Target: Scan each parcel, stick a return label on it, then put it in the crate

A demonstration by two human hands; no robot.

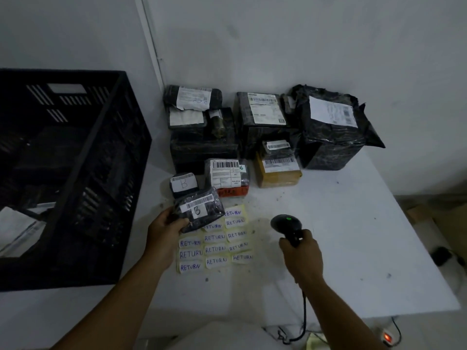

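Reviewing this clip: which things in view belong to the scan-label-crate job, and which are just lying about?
Job:
- small black-wrapped parcel marked B, in left hand
- black handheld barcode scanner, in right hand
- handwritten RETURN paper labels
- black slotted plastic crate
- stacked waiting parcels

Lying about:
- red-lit power switch
- small dark object on floor

Black parcel (199, 209) marked "B", tilted in my left hand (165, 227) above the RETURN labels (216, 245); crate (75, 152) at left.
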